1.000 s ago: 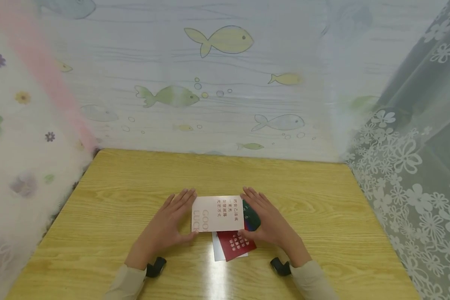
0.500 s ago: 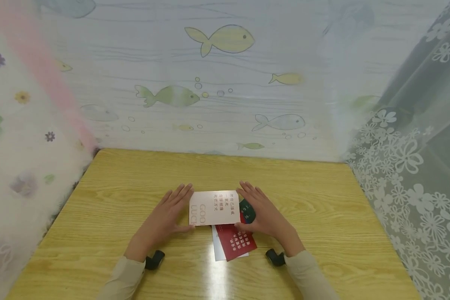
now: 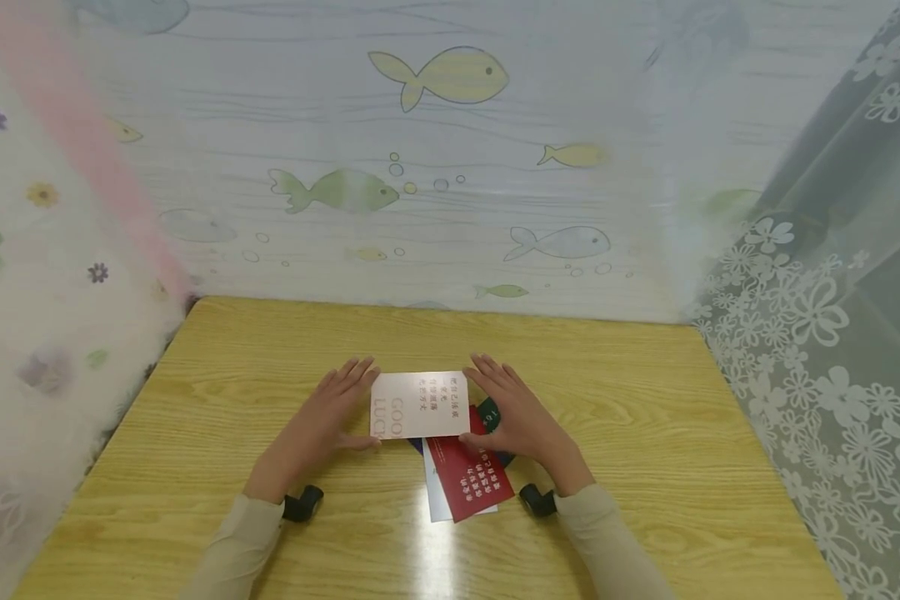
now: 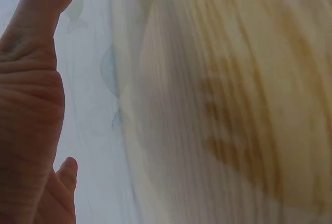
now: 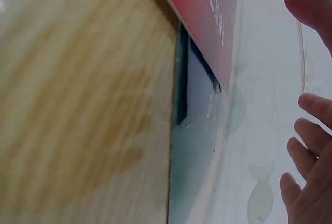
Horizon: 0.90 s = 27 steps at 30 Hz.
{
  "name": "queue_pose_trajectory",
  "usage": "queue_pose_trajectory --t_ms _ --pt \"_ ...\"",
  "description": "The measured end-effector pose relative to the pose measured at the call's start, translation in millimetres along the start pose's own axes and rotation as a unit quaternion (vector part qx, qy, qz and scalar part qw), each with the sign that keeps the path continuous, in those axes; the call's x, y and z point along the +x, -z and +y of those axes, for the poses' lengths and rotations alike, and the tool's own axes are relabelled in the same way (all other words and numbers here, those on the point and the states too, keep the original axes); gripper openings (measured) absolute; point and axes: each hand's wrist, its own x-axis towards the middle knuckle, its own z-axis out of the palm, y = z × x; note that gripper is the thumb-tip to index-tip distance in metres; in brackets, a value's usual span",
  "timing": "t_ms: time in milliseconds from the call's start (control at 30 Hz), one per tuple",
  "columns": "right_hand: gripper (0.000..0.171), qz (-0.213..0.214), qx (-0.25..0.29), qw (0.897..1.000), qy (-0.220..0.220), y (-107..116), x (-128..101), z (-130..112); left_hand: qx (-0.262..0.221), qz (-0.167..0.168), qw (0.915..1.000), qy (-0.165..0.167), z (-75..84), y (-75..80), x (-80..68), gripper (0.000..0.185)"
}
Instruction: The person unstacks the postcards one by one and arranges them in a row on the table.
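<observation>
1. Flower-printed translucent curtain (image 3: 37, 275), left edge of the frame, hanging beside the table.
2. Light wooden table (image 3: 217, 392) with yellow grain, filling the lower half of the head view.
3. Left hand (image 3: 318, 425), lower centre-left: fingers straight and together, thumb tucked under, steadying the left short edge of the card.
4. Pale pink rectangular card (image 3: 420, 404) printed "GOOD LUCK", centre of the frame, held between both hands, overlapping the pile's far end.
5. Red rectangular card (image 3: 468, 475) with pale lettering, just below centre, lying on a white card (image 3: 433, 500); a dark green card (image 3: 487, 412) shows beside the right palm.
6. Right hand (image 3: 513, 417), lower centre-right: fingers extended, thumb against the pink card's right edge.
7. Fish-patterned pale wall sheet (image 3: 450, 167), upper centre.
8. White lace floral curtain (image 3: 817, 333), right edge.
</observation>
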Motion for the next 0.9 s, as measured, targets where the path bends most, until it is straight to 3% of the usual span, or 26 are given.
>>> queue_pose_trajectory --t_ms 200,667,900 --pt "0.1 -0.006 0.0 1.0 0.003 -1.7 10.7 2.1 -0.031 -0.001 0.9994 0.015 -8.3 2.8 3.3 0.108" --pt "0.099 -0.017 0.0 1.0 0.003 -1.3 35.2 8.2 -0.06 0.014 0.998 0.014 -28.0 3.3 16.8 0.106" --pt "0.099 -0.026 -0.009 1.0 -0.008 -4.3 46.1 11.0 -0.05 0.01 0.9986 0.015 -36.1 6.8 25.1 0.104"
